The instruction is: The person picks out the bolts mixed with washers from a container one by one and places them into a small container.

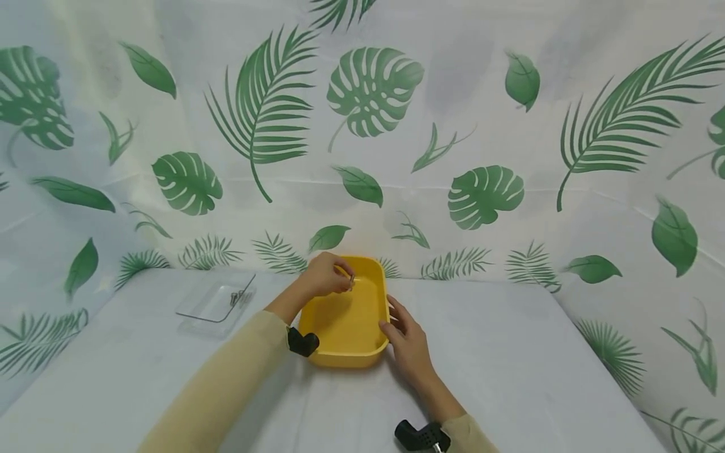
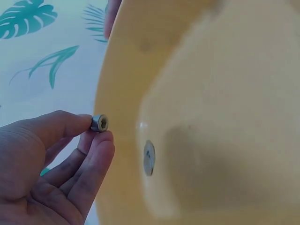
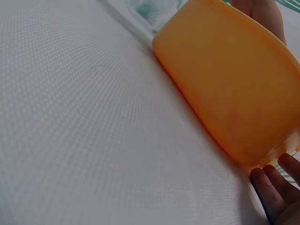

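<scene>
My left hand [image 1: 327, 275] is over the far left part of a yellow plastic tray [image 1: 345, 361]. Between thumb and fingertips it pinches a small metal socket-head screw [image 2: 100, 123], whose hex recess shows in the left wrist view. A flat round metal piece, like a washer [image 2: 149, 158], appears against the tray's inside in that view. My right hand [image 1: 409, 340] holds the tray's right rim, thumb over the edge and fingers along the outer wall. In the right wrist view its fingertips touch the yellow wall near the base.
A clear plastic container [image 1: 206, 302] stands to the left on the white table [image 1: 510, 365], with several small metal pieces [image 1: 238, 297] at its right side. Behind the table hangs a white cloth [image 1: 396, 170] printed with green leaves.
</scene>
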`<action>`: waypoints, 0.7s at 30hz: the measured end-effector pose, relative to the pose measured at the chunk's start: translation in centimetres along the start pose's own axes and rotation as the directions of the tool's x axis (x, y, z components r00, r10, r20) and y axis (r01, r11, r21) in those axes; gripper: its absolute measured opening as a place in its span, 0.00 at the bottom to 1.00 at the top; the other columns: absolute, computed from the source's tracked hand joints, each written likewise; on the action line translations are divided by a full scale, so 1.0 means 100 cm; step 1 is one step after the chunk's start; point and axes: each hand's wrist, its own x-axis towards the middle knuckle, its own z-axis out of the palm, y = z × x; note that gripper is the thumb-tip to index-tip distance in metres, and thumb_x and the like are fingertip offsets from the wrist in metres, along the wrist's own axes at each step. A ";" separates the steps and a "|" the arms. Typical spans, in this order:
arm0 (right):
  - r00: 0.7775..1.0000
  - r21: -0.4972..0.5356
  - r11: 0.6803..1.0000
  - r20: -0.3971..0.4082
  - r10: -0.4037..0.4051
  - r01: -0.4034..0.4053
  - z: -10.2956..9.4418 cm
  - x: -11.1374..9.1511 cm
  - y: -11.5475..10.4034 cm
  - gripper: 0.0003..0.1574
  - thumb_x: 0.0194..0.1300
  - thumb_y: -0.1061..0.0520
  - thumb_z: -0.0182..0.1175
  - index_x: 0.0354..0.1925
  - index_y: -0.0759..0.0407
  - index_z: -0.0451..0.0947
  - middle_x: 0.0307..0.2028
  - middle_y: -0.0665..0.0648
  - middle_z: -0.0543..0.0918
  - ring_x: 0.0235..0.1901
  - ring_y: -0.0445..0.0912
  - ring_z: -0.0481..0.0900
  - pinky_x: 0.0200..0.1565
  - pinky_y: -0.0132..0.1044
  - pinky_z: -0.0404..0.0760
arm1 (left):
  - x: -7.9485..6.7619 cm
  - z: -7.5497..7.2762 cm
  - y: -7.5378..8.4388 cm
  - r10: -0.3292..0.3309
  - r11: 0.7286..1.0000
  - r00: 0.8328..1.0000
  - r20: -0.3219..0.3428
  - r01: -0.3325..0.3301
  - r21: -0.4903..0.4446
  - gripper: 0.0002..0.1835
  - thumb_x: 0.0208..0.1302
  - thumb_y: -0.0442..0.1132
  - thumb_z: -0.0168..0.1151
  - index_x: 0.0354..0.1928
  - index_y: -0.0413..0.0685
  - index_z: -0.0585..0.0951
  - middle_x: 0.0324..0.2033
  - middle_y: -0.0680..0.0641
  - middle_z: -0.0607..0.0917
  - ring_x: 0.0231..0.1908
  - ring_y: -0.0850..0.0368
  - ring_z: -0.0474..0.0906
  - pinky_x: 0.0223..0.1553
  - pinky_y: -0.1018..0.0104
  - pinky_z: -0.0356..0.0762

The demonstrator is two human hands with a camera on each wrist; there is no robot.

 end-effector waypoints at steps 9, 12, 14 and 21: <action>1.000 -0.014 1.000 -0.006 0.004 -0.004 0.000 0.000 0.000 0.35 0.74 0.52 0.57 0.75 0.47 0.64 0.66 0.63 0.78 0.62 0.57 0.79 0.56 0.47 0.85 | -0.018 -0.027 -0.010 -0.021 1.000 1.000 0.013 0.020 0.007 0.11 0.64 0.31 0.65 0.48 0.36 0.84 0.41 0.39 0.89 0.42 0.40 0.87 0.46 0.58 0.88; 1.000 -0.004 1.000 -0.005 0.011 -0.011 0.001 0.000 0.000 0.34 0.74 0.53 0.57 0.75 0.46 0.64 0.66 0.62 0.78 0.62 0.56 0.79 0.56 0.46 0.85 | -0.025 -0.037 -0.017 -0.040 0.999 0.999 -0.010 0.040 0.027 0.12 0.63 0.32 0.65 0.48 0.38 0.84 0.39 0.40 0.89 0.40 0.43 0.87 0.47 0.56 0.88; 1.000 -0.002 1.000 -0.004 0.017 -0.017 0.001 -0.001 0.000 0.34 0.74 0.53 0.56 0.75 0.46 0.64 0.66 0.62 0.77 0.62 0.56 0.79 0.56 0.45 0.85 | -0.030 -0.043 -0.021 -0.054 0.998 0.998 -0.024 0.055 0.041 0.13 0.62 0.32 0.65 0.49 0.38 0.84 0.39 0.41 0.89 0.39 0.46 0.87 0.47 0.55 0.88; 1.000 0.004 1.000 -0.001 0.030 -0.030 0.000 -0.001 -0.002 0.34 0.74 0.54 0.56 0.75 0.45 0.64 0.67 0.62 0.76 0.63 0.56 0.79 0.57 0.46 0.85 | -0.046 -0.069 -0.038 -0.078 0.995 0.995 -0.064 0.082 0.065 0.15 0.63 0.34 0.64 0.51 0.40 0.84 0.42 0.41 0.89 0.38 0.50 0.87 0.46 0.57 0.88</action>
